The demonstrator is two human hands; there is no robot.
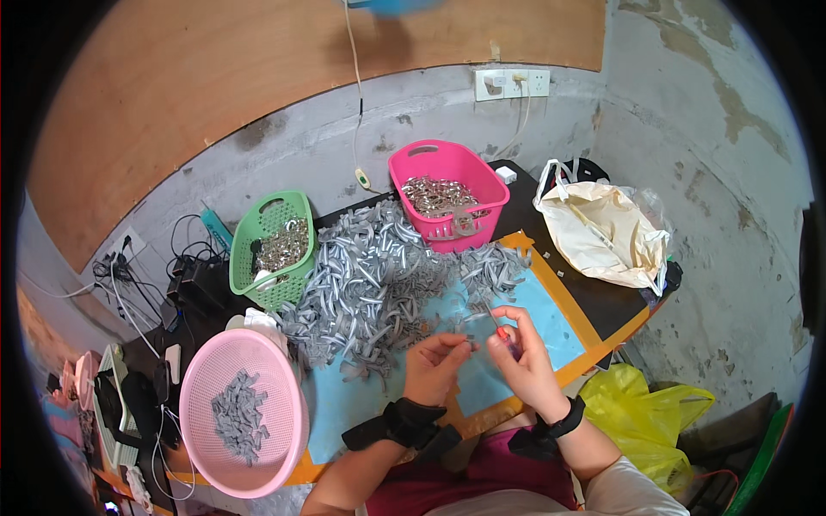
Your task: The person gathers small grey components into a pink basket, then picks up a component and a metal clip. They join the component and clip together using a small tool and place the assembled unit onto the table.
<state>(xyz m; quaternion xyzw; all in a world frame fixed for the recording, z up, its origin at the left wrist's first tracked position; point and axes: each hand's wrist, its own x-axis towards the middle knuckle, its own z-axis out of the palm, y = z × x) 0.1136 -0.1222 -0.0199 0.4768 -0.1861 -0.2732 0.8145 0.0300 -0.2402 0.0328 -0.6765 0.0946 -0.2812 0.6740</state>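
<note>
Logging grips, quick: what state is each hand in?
Left hand: pinched closed; any small piece in it can't be made out.
Right hand: closed on a slim red-handled tool.

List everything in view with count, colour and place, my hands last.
Table: one, black, centre.
Sheeting: count unclear, blue, on the table, orange-edged.
Strips: countless, grey, heaped mid-table.
Deep basket: one, pink, behind the heap, holding metal parts.
Oblong basket: one, green, left of the heap, similar metal parts.
Round basket: one, pale pink, front left, holding grey pieces.
Cloth bag: one, cream, rear right.
Plastic bag: one, yellow, lower right.
Sockets: one row, white, back wall.
Cables: several, mostly black, left.
Tool: one, red-handled, above the sheeting.
Wrist straps: two, black, both wrists.
Left hand: one, front centre, pinched closed.
Right hand: one, beside it, gripping the tool.
</note>
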